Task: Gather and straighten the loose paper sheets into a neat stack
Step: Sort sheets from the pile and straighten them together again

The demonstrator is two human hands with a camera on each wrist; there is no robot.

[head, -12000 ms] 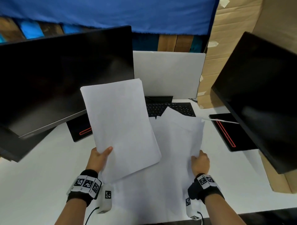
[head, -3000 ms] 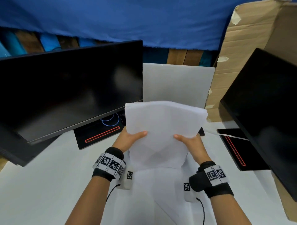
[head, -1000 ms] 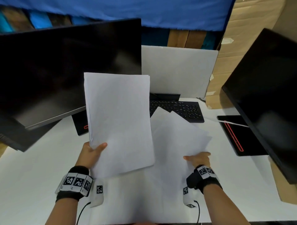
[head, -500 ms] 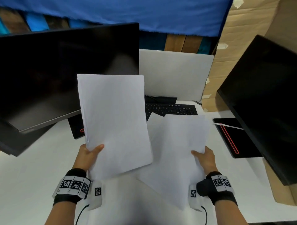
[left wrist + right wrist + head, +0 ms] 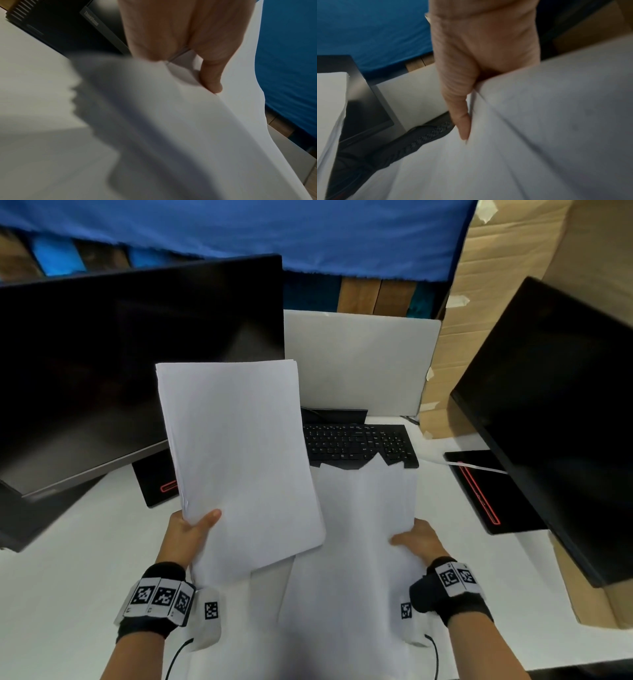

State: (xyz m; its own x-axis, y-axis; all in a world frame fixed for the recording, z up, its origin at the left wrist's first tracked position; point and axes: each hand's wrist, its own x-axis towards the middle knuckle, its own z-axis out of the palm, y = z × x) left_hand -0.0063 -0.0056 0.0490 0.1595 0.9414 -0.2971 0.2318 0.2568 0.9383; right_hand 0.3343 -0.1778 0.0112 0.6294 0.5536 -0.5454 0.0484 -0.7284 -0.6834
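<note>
Holding a squared-up stack point(image 5: 236, 460) off the desk point(image 5: 68, 559), the left hand point(image 5: 186, 534) pinches its lower left corner, thumb on top. Right hand point(image 5: 419, 542) grips the right edge of the loose sheets point(image 5: 359, 542) fanned over the keyboard point(image 5: 356, 441), fingers curled underneath.

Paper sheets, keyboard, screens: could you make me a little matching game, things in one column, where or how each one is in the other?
Things:
1. Squared paper stack
2. Loose paper sheets
3. Black keyboard
4. Left monitor

States:
A. Dark, standing behind the lifted paper
B. Held up off the desk by the left hand
C. Near edge partly covered by paper corners
D. Fanned unevenly, pinched at the right edge by the right hand

Pairs: 1-B, 2-D, 3-C, 4-A
</note>
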